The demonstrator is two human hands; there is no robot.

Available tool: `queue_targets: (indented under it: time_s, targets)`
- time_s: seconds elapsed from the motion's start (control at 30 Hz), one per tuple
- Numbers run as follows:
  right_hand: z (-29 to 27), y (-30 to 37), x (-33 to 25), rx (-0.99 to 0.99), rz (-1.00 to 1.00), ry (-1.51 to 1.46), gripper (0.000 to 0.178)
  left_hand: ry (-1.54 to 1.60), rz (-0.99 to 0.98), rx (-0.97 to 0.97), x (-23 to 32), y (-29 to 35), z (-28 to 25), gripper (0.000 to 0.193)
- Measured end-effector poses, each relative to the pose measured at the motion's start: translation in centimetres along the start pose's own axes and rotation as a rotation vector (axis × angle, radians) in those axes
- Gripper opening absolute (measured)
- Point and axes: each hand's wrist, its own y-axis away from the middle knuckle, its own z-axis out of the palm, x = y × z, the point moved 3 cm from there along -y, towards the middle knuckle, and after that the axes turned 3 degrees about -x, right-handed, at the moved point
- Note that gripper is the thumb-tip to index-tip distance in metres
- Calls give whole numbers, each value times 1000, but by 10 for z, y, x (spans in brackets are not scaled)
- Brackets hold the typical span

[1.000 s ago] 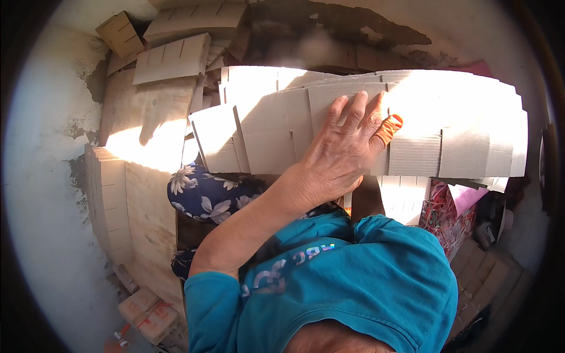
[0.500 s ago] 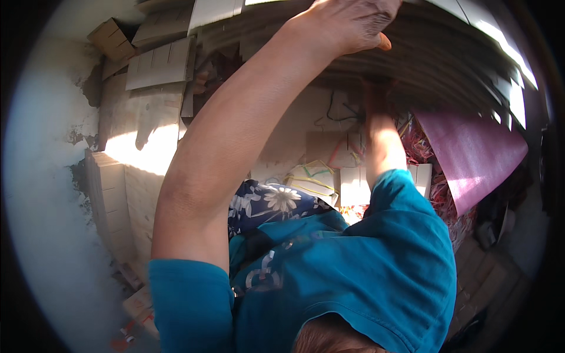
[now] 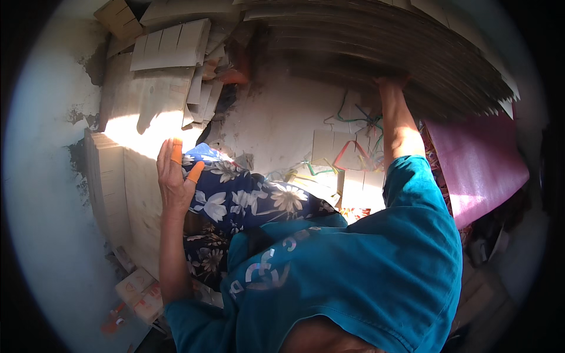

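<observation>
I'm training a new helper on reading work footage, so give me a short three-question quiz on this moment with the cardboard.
1. True or false: the right hand reaches up under the raised stack of cardboard sheets.
2. What is the left hand doing?
A. gripping the raised stack
B. open, fingers spread, holding nothing, above the floral cloth
C. pulling the coloured straps
3. Fill in: the caps on two fingertips of the left hand are ____ in colour.

Key
1. True; whether the hand grips or only props the stack is hidden.
2. B
3. orange
</observation>
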Motion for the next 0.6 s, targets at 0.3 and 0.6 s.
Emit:
queue_targets:
  time_s: [0.3,0.6]
  targets:
    - [-40,-10,11,226,-9,34,63,29,-101,15,4,1,6,57]
    - [-78,-55,39,452,65,13,47,123,-133,62,6,8,4,51]
